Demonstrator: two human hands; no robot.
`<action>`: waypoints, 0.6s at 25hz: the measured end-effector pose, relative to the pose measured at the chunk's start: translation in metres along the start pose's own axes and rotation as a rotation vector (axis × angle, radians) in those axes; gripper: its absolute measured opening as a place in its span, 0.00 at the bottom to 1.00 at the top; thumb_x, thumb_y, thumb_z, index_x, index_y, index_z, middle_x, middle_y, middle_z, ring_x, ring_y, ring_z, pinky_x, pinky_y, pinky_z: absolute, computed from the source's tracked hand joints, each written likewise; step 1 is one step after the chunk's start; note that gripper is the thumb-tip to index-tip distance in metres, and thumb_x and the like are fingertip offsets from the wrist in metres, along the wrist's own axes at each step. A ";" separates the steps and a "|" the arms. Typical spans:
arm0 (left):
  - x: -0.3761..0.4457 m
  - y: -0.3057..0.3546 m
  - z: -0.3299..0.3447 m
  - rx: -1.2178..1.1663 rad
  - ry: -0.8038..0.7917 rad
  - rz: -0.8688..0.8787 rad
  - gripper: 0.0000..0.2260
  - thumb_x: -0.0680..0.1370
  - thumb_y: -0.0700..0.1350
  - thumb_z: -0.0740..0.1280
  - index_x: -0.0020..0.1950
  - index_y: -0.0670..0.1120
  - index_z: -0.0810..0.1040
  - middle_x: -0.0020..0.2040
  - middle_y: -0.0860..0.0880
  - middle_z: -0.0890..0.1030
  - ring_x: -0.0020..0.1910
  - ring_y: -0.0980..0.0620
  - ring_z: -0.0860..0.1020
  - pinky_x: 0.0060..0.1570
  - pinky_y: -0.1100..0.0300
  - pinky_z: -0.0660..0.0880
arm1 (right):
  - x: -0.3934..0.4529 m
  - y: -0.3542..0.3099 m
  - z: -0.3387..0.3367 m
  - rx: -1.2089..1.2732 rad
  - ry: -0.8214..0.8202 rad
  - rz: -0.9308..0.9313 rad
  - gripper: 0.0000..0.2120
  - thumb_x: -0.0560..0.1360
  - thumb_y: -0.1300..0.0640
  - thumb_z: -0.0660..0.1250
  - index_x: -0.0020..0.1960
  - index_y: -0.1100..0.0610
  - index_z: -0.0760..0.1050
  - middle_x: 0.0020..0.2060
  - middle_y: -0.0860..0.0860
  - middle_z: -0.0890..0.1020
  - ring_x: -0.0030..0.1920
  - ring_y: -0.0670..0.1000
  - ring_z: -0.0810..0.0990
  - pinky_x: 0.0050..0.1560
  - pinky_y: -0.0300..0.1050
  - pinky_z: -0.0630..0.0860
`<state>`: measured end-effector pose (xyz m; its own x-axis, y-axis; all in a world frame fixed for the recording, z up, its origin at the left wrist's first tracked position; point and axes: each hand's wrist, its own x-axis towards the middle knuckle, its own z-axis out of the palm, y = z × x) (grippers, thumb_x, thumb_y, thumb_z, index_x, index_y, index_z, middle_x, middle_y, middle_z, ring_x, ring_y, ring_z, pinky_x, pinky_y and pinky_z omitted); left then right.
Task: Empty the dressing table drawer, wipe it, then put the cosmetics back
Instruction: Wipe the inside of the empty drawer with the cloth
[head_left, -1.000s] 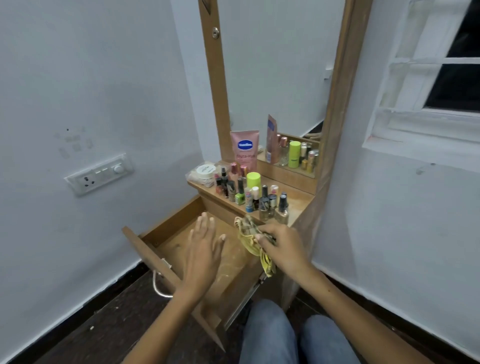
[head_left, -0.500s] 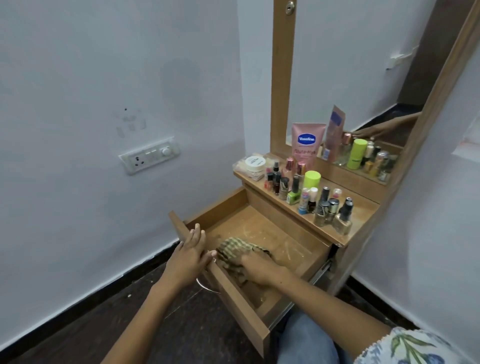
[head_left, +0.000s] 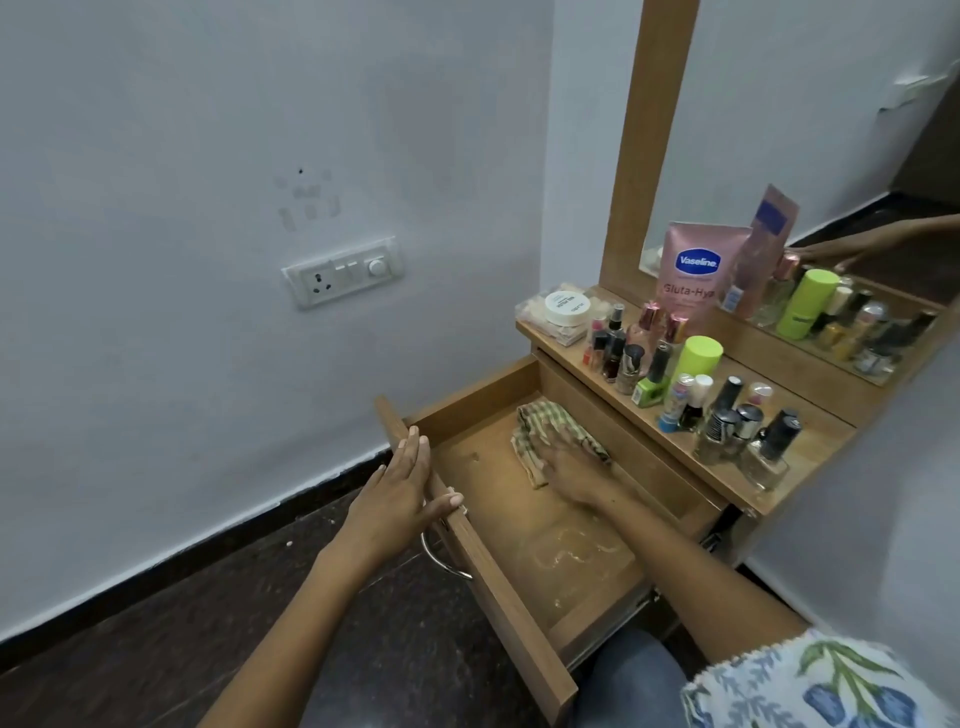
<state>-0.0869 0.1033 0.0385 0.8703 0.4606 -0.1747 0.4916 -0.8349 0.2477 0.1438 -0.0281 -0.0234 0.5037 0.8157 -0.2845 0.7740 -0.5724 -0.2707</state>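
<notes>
The wooden drawer (head_left: 498, 597) is pulled out and holds only a checked green-and-yellow cloth (head_left: 545, 423) at its far inner end. My right hand (head_left: 569, 470) lies flat on the near part of that cloth, pressing it to the drawer floor. My left hand (head_left: 397, 499) rests on the drawer's front panel near its left end, fingers straight, thumb over the top edge. Several cosmetics (head_left: 691, 395) stand on the dressing table top (head_left: 810, 441): nail polish bottles, a lime-capped tube, a pink Vaseline tube (head_left: 696, 275), a white jar (head_left: 567, 307).
A mirror (head_left: 810, 156) in a wooden frame rises behind the cosmetics. A metal ring handle (head_left: 441, 558) hangs on the drawer front. A switch and socket plate (head_left: 343, 273) sits on the white left wall. The floor is dark. My knee is below the drawer.
My right hand has pushed the cloth from the near front of the drawer to its far inner end. My left hand stays on the drawer front. The camera has swung left.
</notes>
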 end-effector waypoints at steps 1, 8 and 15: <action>-0.001 0.000 0.001 -0.012 0.010 -0.008 0.38 0.78 0.64 0.53 0.77 0.44 0.40 0.77 0.47 0.37 0.77 0.51 0.40 0.76 0.53 0.47 | -0.001 -0.002 0.004 0.035 -0.026 -0.037 0.26 0.82 0.58 0.51 0.78 0.49 0.48 0.78 0.51 0.43 0.77 0.55 0.44 0.74 0.54 0.49; 0.000 -0.006 -0.006 -0.032 -0.028 0.024 0.39 0.77 0.64 0.56 0.78 0.45 0.43 0.78 0.48 0.39 0.77 0.53 0.42 0.76 0.54 0.48 | 0.011 -0.072 0.030 -0.099 0.013 -0.336 0.24 0.82 0.50 0.51 0.77 0.44 0.52 0.78 0.47 0.47 0.77 0.53 0.44 0.75 0.56 0.45; 0.002 -0.001 -0.017 0.058 -0.075 0.010 0.38 0.78 0.63 0.57 0.78 0.45 0.44 0.78 0.47 0.41 0.77 0.52 0.45 0.76 0.53 0.50 | 0.033 -0.048 0.022 -0.144 0.107 -0.282 0.24 0.83 0.50 0.47 0.78 0.47 0.46 0.78 0.47 0.49 0.77 0.50 0.46 0.76 0.51 0.46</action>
<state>-0.0848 0.1101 0.0539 0.8693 0.4301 -0.2436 0.4782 -0.8565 0.1942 0.1146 0.0241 -0.0404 0.2935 0.9488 -0.1167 0.9310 -0.3114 -0.1904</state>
